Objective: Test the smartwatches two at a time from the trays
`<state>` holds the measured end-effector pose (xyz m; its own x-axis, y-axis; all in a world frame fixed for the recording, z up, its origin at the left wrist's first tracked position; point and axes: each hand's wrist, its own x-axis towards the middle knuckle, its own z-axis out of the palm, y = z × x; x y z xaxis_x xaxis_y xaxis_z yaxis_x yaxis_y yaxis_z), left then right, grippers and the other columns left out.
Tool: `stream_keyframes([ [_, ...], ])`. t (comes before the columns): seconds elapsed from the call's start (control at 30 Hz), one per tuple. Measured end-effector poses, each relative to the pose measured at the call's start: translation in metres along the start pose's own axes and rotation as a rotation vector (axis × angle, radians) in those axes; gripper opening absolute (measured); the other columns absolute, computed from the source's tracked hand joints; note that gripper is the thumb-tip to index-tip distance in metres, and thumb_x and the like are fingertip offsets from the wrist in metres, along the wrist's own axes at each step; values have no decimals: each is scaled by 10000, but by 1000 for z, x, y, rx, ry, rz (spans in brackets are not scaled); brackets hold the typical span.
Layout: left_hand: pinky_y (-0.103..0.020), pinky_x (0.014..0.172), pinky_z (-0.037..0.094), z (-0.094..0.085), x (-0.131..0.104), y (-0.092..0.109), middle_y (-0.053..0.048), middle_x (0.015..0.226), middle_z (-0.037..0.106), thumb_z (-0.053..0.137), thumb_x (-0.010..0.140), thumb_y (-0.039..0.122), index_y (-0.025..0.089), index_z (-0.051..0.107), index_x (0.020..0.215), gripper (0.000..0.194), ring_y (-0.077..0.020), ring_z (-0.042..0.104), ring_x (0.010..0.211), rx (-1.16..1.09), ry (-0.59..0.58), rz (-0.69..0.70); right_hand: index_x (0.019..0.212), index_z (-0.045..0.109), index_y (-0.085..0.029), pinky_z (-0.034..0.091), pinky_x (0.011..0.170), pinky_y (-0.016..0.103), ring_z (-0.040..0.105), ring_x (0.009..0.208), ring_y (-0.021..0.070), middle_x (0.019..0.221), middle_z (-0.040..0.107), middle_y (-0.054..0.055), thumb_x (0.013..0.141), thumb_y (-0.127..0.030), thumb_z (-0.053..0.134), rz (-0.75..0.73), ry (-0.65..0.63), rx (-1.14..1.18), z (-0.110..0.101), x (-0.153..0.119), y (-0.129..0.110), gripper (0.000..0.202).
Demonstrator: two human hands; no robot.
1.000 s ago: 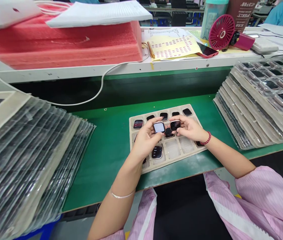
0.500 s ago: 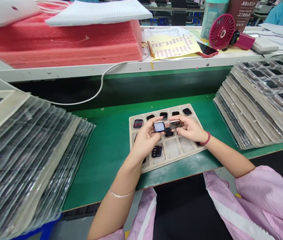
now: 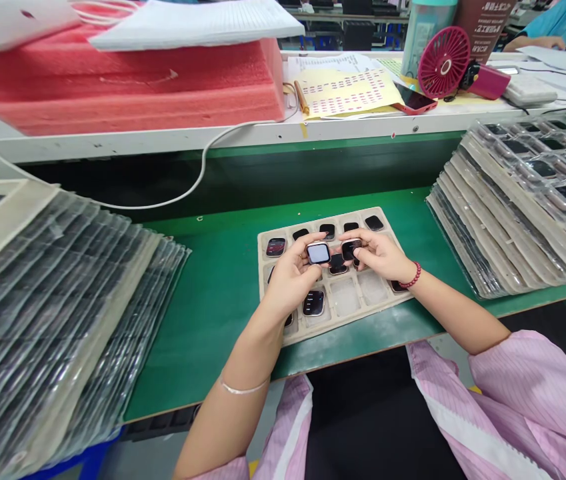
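My left hand (image 3: 293, 272) is closed on a smartwatch case (image 3: 319, 253) with a lit, whitish screen and no strap. In my right hand (image 3: 381, 257) is a second strapless smartwatch (image 3: 349, 249), its screen dark, with my thumb lying on the glass. Both watches are held side by side above a beige compartment tray (image 3: 323, 327). Several more watches sit in its pockets, among them one showing lines of text (image 3: 313, 303) in the front row. Two pockets in that row hold no watch. My fingers and hands hide part of the middle row.
Stacks of clear trays lean at the left (image 3: 73, 320) and right (image 3: 493, 220), the right one holding watches. On the white shelf (image 3: 243, 133) behind are pink foam (image 3: 127, 87), papers, a phone (image 3: 415, 99) and a small fan (image 3: 443, 63). A white cable (image 3: 203, 167) hangs down.
The right-hand watch has tilted, so its screen looks darker, and my right thumb has moved onto its glass. My left hand stays nearly still. A person's hand now shows at the far upper right.
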<state>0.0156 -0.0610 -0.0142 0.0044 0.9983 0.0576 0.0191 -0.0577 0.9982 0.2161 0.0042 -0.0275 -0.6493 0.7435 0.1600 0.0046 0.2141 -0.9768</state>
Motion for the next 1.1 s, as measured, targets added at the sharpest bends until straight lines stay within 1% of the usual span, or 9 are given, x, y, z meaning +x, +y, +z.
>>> stream_keyframes([
  [0.07, -359, 911, 565, 0, 0, 0, -86, 1143, 706, 575, 660, 100, 192, 584, 1241, 589, -233, 683, 1065, 3, 3, -6, 1261, 557, -165, 575, 586, 191, 726, 891, 172, 1154, 666, 110, 829, -149, 528, 8, -10, 11, -1, 0, 0, 434],
  [0.17, -358, 907, 565, 0, 1, 0, -89, 1170, 693, 567, 656, 102, 189, 588, 1238, 589, -224, 681, 1050, 10, 1, -2, 1275, 543, -173, 577, 608, 199, 722, 948, 190, 1199, 653, 117, 783, -118, 528, -36, -18, 21, -2, 0, 0, 495],
  [0.3, -350, 905, 562, -1, 1, -1, -87, 1180, 686, 588, 668, 107, 190, 593, 1239, 576, -222, 672, 1063, 5, 1, 14, 1248, 560, -167, 592, 693, 227, 704, 1014, 195, 1237, 642, 119, 761, -103, 505, -92, -28, 12, -1, 1, 2, 494],
  [0.47, -319, 855, 559, 0, 0, -1, -97, 1177, 690, 682, 726, 176, 192, 596, 1248, 530, -234, 675, 1064, 19, 12, -4, 1230, 573, -169, 605, 773, 275, 689, 1043, 200, 1268, 623, 128, 797, -122, 528, -100, -25, -29, 0, 0, 1, 438],
  [0.6, -313, 832, 561, 0, 0, 0, -107, 1161, 699, 703, 770, 244, 187, 604, 1223, 467, -236, 688, 1038, -10, 12, 10, 1206, 586, -163, 613, 793, 302, 701, 981, 185, 1263, 620, 133, 854, -163, 516, -90, -11, -23, 1, -1, -1, 359],
  [0.77, -319, 836, 564, -1, 0, -2, -115, 1217, 682, 721, 763, 255, 192, 605, 1238, 493, -229, 689, 1014, 10, 10, 43, 1205, 593, -164, 619, 816, 320, 673, 1071, 215, 1283, 608, 132, 856, -179, 537, -116, -10, -23, 2, 0, -3, 354],
  [0.83, -310, 801, 568, -1, 0, -2, -116, 1200, 684, 723, 765, 265, 194, 588, 1273, 530, -222, 691, 983, 15, 15, 55, 1198, 596, -160, 622, 806, 323, 685, 1034, 209, 1268, 612, 129, 857, -178, 535, -112, -10, -18, 2, 0, -3, 347],
  [0.97, -302, 798, 566, -1, -1, -2, -114, 1183, 689, 725, 774, 273, 206, 505, 1387, 655, -200, 689, 937, 20, 34, 68, 1206, 591, -152, 626, 788, 332, 705, 904, 182, 1129, 663, 111, 859, -188, 552, -86, -2, 1, 2, -1, -3, 351],
  [1.1, -325, 841, 567, 0, -2, 0, -119, 1190, 687, 723, 786, 288, 216, 484, 1412, 674, -210, 693, 955, 20, 43, 59, 1216, 589, -165, 627, 799, 328, 707, 905, 174, 1197, 642, 114, 853, -195, 563, -73, 9, -10, 2, -2, -2, 365],
])
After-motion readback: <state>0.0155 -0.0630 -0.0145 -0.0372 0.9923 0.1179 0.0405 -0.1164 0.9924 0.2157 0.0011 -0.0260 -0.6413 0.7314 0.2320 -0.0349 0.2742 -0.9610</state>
